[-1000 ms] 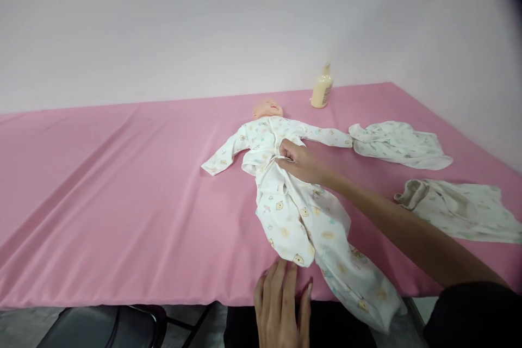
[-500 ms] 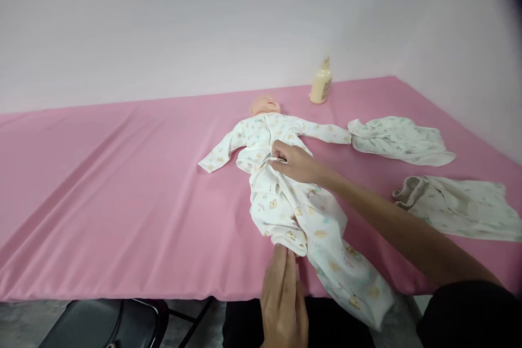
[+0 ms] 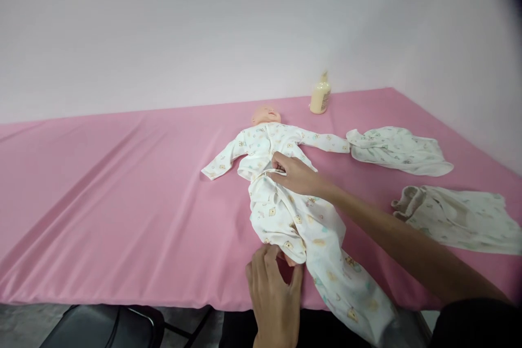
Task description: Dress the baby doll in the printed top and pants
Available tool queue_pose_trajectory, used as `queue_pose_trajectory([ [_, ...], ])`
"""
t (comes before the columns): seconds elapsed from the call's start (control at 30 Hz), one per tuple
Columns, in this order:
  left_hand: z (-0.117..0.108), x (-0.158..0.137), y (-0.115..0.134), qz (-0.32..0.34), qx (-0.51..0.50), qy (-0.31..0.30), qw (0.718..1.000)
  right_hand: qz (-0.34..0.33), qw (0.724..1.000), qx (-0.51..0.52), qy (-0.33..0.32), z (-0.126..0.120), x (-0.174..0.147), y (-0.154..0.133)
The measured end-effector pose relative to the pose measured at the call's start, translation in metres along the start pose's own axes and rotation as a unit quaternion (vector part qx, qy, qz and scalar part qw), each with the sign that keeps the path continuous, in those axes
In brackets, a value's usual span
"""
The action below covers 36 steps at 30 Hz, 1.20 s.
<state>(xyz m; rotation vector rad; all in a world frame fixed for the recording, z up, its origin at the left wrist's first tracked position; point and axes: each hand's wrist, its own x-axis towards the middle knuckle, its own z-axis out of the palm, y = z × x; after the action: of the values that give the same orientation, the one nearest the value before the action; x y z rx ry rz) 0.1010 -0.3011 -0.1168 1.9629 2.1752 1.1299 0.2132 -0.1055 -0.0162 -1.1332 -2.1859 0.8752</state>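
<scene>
A baby doll (image 3: pixel 266 115) lies on its back, dressed in a white printed long-sleeved top (image 3: pixel 265 141). Matching baby pants (image 3: pixel 281 217) are around its lower body, one leg bunched short, the other hanging over the near table edge. My right hand (image 3: pixel 296 173) is closed on the pants' waistband at the doll's belly. At the cuff of the bunched leg, my left hand (image 3: pixel 274 291) has curled fingers on the hem and its thumb on the other side. Between them the doll's foot (image 3: pixel 290 261) shows slightly; the fingertips are partly hidden.
A pump bottle (image 3: pixel 321 95) stands at the back of the pink-covered table (image 3: pixel 122 201), near the white wall. Two printed white baby garments (image 3: pixel 402 149) lie at the right, the nearer one (image 3: pixel 460 217) beside my right forearm. A black chair (image 3: pixel 106 326) is below the front edge.
My left hand has gone from straight fingers under the cuff to curled ones, with the thumb spread away, and more of the foot shows. My right hand stays on the waistband. The view tilted up slightly.
</scene>
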Motion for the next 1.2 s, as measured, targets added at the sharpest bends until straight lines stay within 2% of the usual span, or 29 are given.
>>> queue_pose_trajectory([
  [0.2,-0.001,0.001,-0.001,-0.087,-0.009,-0.051,0.995,-0.010,1.000,0.001,0.011,0.003,-0.001,0.000],
  [0.4,-0.005,0.003,0.002,-0.149,-0.040,-0.111,0.982,0.005,1.000,0.000,-0.024,0.000,-0.003,-0.001],
  [0.57,-0.002,0.005,0.012,-0.160,-0.038,-0.099,0.981,0.009,0.997,-0.002,-0.071,0.000,0.000,0.004],
  [0.73,-0.001,0.009,0.028,-0.175,-0.092,-0.082,0.977,0.003,0.997,-0.006,-0.075,0.002,0.000,0.007],
  [0.93,-0.001,0.011,0.028,-0.164,-0.105,-0.051,0.980,-0.003,0.998,0.006,-0.067,0.005,-0.003,0.008],
  [1.07,0.004,0.011,0.020,-0.099,-0.091,-0.021,0.991,0.002,0.998,0.004,-0.065,0.006,-0.004,0.009],
  [1.2,0.006,0.008,0.013,-0.024,-0.064,0.041,0.997,0.005,0.998,-0.020,-0.057,0.007,-0.006,0.008],
])
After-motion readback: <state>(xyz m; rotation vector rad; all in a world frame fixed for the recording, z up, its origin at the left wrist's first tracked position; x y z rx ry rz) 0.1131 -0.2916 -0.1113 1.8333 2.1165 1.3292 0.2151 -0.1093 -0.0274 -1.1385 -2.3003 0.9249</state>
